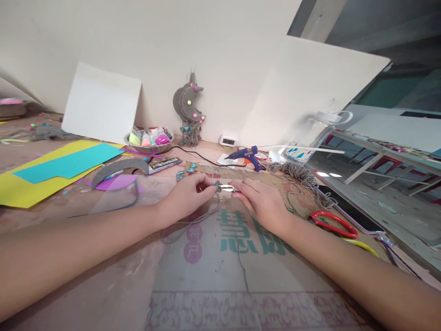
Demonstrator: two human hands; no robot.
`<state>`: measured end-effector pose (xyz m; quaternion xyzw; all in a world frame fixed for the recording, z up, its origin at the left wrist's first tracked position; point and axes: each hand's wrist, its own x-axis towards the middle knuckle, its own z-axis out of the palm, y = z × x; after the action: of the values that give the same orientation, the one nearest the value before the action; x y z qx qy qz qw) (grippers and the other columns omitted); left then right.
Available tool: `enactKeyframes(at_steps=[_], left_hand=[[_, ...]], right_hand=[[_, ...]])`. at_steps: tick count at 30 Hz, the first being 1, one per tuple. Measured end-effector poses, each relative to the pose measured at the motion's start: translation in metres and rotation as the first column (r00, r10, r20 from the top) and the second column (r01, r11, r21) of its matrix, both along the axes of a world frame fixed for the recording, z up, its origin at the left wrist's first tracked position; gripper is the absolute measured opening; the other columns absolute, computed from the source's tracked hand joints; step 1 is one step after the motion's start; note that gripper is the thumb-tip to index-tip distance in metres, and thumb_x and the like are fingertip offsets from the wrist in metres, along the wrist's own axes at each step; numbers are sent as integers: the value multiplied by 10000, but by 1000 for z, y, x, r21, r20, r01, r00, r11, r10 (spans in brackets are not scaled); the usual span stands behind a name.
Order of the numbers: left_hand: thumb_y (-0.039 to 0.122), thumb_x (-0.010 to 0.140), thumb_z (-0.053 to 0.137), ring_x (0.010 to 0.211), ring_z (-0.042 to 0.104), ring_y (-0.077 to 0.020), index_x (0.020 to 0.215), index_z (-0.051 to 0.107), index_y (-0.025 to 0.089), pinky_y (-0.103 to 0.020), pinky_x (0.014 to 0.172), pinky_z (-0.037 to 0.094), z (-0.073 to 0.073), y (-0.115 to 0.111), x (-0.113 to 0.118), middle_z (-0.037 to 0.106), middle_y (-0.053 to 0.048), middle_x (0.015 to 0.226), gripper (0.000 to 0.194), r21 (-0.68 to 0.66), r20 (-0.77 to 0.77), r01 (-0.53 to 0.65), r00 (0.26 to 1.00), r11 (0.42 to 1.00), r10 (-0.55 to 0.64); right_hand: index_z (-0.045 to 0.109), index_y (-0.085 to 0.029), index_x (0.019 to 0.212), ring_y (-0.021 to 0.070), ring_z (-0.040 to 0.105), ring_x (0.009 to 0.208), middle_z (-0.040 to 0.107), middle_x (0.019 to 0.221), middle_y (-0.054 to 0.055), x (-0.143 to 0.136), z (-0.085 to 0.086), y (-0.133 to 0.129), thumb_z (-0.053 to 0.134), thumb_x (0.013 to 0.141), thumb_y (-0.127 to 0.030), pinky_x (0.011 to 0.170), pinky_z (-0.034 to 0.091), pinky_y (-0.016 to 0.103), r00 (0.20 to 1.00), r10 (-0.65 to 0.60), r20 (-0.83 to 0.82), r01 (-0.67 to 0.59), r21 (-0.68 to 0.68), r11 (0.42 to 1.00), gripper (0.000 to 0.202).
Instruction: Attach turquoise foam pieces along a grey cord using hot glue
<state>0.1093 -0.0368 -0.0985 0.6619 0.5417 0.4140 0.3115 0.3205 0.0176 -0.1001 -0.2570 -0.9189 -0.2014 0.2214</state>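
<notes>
Above the middle of a printed cardboard sheet, my left hand pinches a small grey piece with grey cord trailing from it. My right hand is closed on a thin metallic tool whose tip meets the grey piece. What kind of tool it is I cannot make out. A loop of grey cord hangs down onto the cardboard below my left hand. Small teal pieces lie just beyond my left hand.
A blue glue gun, a white clock and a bowl of coloured clay stand behind. At right are a grey cord bundle, red-handled scissors and a jug. A moon ornament hangs on the wall; coloured sheets lie left.
</notes>
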Motion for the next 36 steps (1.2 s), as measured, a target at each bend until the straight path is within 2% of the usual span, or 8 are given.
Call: enactKeyframes(at_steps=[11, 27, 36], left_hand=[[320, 791, 503, 613, 490, -110, 724, 536, 170, -232, 581, 366, -2, -1, 0, 556, 27, 696, 167, 26, -55, -4, 998, 1000, 6], [282, 784, 508, 587, 446, -91, 708, 522, 171, -225, 568, 335, 0, 1, 0, 518, 51, 650, 135, -15, 0, -9, 1000, 1000, 9], [342, 809, 500, 590, 455, -98, 755, 541, 171, -228, 566, 345, -3, 4, -3, 531, 41, 664, 183, -11, 19, -10, 1000, 1000, 11]], right_hand=[[596, -174, 1066, 149, 575, 711, 633, 793, 33, 1, -1, 1, 407, 926, -332, 598, 366, 255, 1000, 7, 1, -7, 16, 1000, 283], [576, -187, 1102, 144, 562, 685, 612, 781, 20, 2, -3, 2, 453, 907, -334, 590, 370, 251, 999, 27, -35, -26, 30, 999, 274], [578, -154, 1101, 146, 547, 684, 608, 769, 34, 1, 1, -1, 466, 902, -305, 601, 387, 252, 991, 128, -45, -126, 52, 991, 274]])
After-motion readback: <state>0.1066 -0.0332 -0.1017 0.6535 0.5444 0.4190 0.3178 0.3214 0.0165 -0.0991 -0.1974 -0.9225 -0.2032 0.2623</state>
